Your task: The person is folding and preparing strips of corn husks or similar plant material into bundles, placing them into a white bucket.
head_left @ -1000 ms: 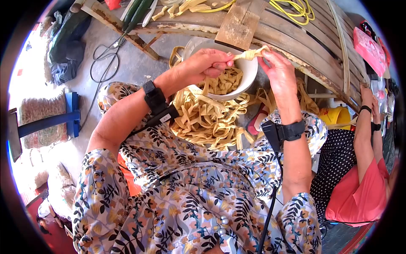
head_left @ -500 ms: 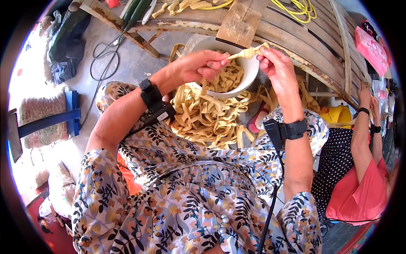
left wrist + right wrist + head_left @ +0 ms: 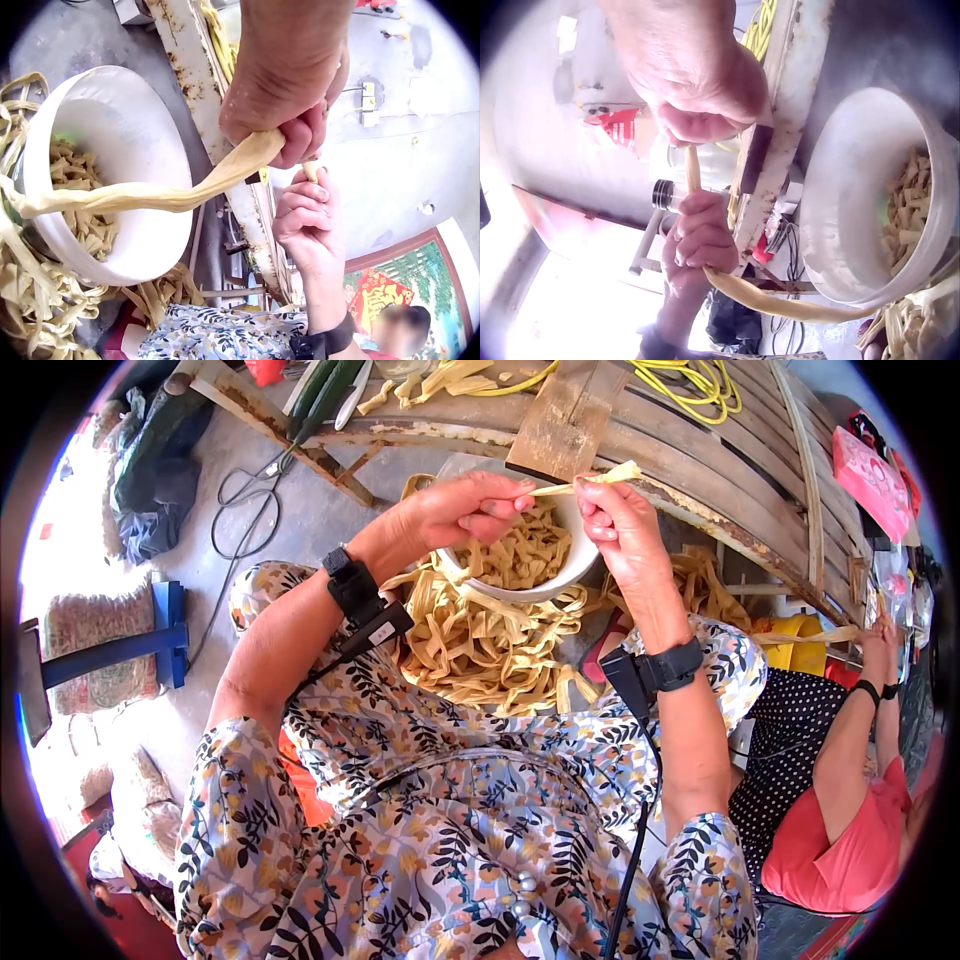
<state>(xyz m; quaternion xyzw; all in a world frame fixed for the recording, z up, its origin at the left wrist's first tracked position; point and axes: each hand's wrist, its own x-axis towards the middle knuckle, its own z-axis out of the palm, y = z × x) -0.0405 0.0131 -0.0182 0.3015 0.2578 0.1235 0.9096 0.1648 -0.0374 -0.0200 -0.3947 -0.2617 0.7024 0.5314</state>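
Note:
Above a white bucket [image 3: 585, 565], my left hand [image 3: 455, 510] pinches a pale yellow strip [image 3: 553, 490], and my right hand [image 3: 625, 525] pinches it a little farther along, the free end sticking out past the fingers. In the left wrist view, the strip [image 3: 172, 196] runs from my left hand [image 3: 289, 82] down across the bucket's rim. The right wrist view has my right hand [image 3: 690, 75] close to my left hand [image 3: 697, 247], a short taut length between them. Short yellow pieces [image 3: 520, 555] lie in the bucket; a heap of long strips [image 3: 480, 650] lies below it.
A slatted bench [image 3: 700, 480] with a wooden board [image 3: 570, 415] and yellow cord [image 3: 690, 385] stands beyond the bucket. Another person [image 3: 840, 830] sits at the right, near a yellow container [image 3: 795, 650]. A black cable [image 3: 245, 510] lies on the floor at the left.
My right hand has moved left and down, nearer my left hand. The knotted part seen between the hands before is no longer visible there. The other person's arms have moved down, with a strip now stretched from them.

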